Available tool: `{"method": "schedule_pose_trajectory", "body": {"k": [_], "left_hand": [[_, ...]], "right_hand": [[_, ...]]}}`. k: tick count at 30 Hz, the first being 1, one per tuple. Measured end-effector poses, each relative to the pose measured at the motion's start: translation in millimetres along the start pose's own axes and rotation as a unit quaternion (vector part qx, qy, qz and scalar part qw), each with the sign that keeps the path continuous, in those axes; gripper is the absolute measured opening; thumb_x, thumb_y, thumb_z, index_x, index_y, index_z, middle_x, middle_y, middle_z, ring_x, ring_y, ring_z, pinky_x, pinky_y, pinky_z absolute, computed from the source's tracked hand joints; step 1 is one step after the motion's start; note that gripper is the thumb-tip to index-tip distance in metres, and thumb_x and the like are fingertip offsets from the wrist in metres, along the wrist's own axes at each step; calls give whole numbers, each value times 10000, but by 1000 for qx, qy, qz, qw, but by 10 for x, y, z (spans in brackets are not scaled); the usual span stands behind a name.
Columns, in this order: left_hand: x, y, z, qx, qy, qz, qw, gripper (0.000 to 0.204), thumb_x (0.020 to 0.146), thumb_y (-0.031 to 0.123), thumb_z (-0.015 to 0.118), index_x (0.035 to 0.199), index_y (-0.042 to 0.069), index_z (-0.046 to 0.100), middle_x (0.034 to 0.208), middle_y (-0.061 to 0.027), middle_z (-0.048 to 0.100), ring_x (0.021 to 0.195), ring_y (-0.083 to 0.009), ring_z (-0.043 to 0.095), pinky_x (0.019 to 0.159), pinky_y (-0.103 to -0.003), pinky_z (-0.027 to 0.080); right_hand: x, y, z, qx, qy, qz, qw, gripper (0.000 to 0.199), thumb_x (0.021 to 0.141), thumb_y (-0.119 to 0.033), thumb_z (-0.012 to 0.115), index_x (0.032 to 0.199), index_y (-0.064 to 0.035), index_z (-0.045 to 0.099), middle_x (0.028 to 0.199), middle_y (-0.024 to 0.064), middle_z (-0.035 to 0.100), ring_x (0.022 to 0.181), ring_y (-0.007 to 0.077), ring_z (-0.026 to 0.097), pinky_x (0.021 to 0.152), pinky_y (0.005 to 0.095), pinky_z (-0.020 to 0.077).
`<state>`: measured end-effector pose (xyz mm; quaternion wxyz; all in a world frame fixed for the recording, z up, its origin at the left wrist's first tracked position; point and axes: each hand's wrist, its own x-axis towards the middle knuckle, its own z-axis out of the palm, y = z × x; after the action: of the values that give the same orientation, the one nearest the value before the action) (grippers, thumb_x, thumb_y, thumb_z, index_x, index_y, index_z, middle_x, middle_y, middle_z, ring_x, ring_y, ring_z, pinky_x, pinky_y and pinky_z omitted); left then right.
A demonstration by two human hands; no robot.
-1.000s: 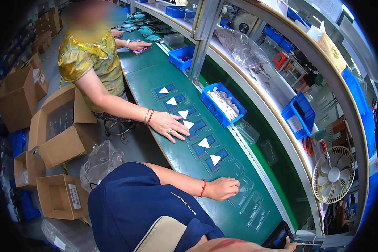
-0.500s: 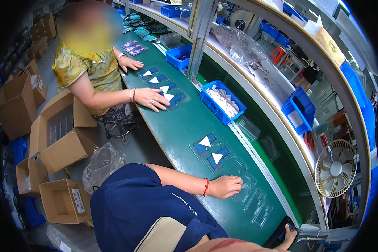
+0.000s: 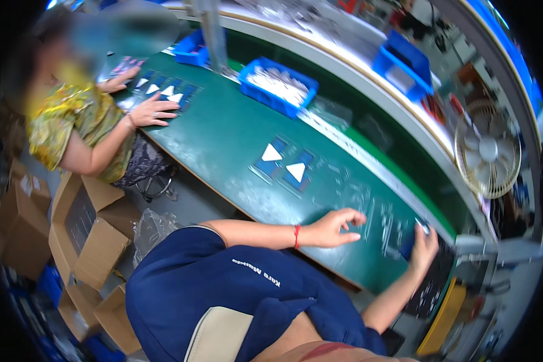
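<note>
My left hand [image 3: 335, 228] hovers over the near edge of the green table, thumb and fingers apart, holding nothing. To the right, my right hand [image 3: 424, 246] has its fingers closed on a dark blue piece [image 3: 408, 248], blurred, with a whitish bit showing at the fingertips. Clear plastic trays [image 3: 387, 224] lie in a row between and beyond my hands. Farther left, two dark blue cards sit in clear trays, each with a white triangle [image 3: 295, 172] on top.
A co-worker's hands [image 3: 154, 111] rest by similar cards at the far left. A blue bin [image 3: 295, 108] of white pieces stands along the back edge. A fan [image 3: 487, 151] is at the right. A black tray [image 3: 431, 280] lies by the right table end; cardboard boxes [image 3: 84, 241] stand on the floor.
My right hand has come from the black item at the right end to above the trays, holding a dark blue piece. My left hand has opened off the clear tray. The view has shifted.
</note>
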<state>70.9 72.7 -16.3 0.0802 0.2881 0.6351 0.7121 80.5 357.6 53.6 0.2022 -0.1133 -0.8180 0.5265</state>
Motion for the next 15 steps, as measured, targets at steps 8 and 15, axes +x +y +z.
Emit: {"method": "schedule_pose_trajectory", "body": {"k": [8, 15], "left_hand": [[-145, 30, -234, -497, -68, -247, 829, 585, 932, 86, 527, 1433, 160, 234, 1400, -71, 353, 1297, -233, 381, 1032, -507, 379], [-385, 125, -694, -513, -10, -231, 827, 391, 954, 99, 479, 1333, 97, 383, 1295, -82, 480, 1179, -253, 520, 969, -513, 463]], "right_hand": [[-610, -357, 1589, 199, -257, 54, 944, 223, 828, -68, 681, 1022, -6, 590, 891, 45, 631, 762, 83, 582, 664, 232, 483], [-466, -387, 1825, 127, -343, -22, 930, 345, 808, -66, 682, 1135, -7, 586, 728, -31, 548, 632, 47, 482, 601, 214, 423]]}}
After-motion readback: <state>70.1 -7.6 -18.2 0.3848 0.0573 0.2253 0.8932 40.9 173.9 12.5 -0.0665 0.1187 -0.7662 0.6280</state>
